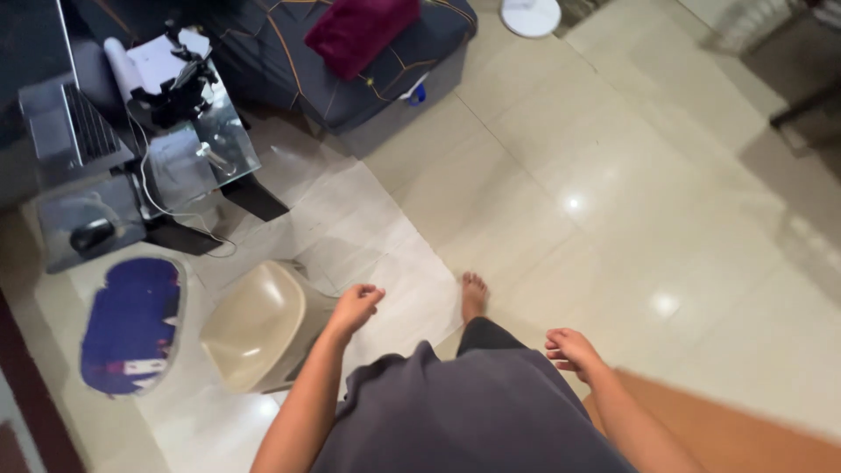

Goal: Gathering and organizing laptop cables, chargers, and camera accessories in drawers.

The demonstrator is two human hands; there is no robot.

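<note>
My left hand [355, 307] hangs in front of my body with the fingers loosely curled and nothing in it, just right of a beige plastic chair [254, 328]. On the other side, my right hand [572, 350] is held low, fingers curled inward, also holding nothing. Between the two hands shows my bare foot [474, 294] on the glossy cream floor tiles [613, 175], above my dark grey garment [464, 412].
A glass-topped table [188, 149] at the upper left carries a laptop [74, 127], cables, papers and a black device. A dark sofa [350, 61] with a maroon cushion [359, 31] stands beyond. A purple oval mat [131, 324] lies at the left. A white fan base [530, 16] sits at the top.
</note>
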